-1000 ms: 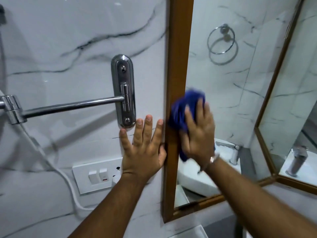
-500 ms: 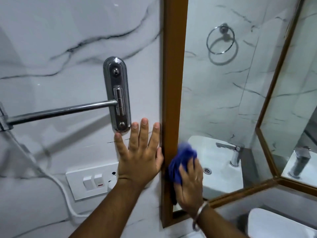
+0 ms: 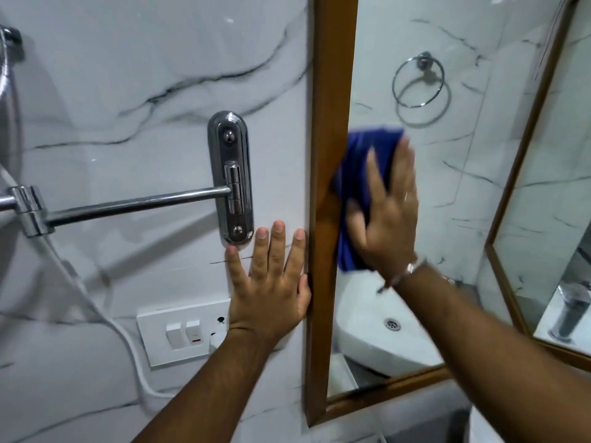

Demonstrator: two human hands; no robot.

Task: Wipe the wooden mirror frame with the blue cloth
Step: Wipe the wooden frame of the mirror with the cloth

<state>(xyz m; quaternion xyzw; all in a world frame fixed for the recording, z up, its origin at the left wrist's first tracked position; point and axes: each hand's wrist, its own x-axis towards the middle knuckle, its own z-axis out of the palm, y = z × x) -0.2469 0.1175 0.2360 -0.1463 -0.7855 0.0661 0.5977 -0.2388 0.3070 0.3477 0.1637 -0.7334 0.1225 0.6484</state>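
Note:
The wooden mirror frame [image 3: 331,91] runs vertically down the middle, with a bottom rail slanting to the right. My right hand [image 3: 388,215] presses the blue cloth [image 3: 358,155] flat against the glass and the frame's inner edge at mid-height; the hand is motion-blurred. My left hand [image 3: 271,279] lies flat on the marble wall just left of the frame, fingers spread, thumb against the frame's outer edge. It holds nothing.
A chrome hinge plate [image 3: 231,177] with a swing arm [image 3: 128,204] juts from the wall above my left hand. A white switch plate [image 3: 179,334] and cord [image 3: 105,314] sit below. A second framed mirror [image 3: 550,193] angles in at right. The glass reflects a basin [image 3: 377,330] and towel ring [image 3: 419,79].
My right hand and the cloth have swept up from the frame's lower part to mid-height. My left hand stays planted on the wall.

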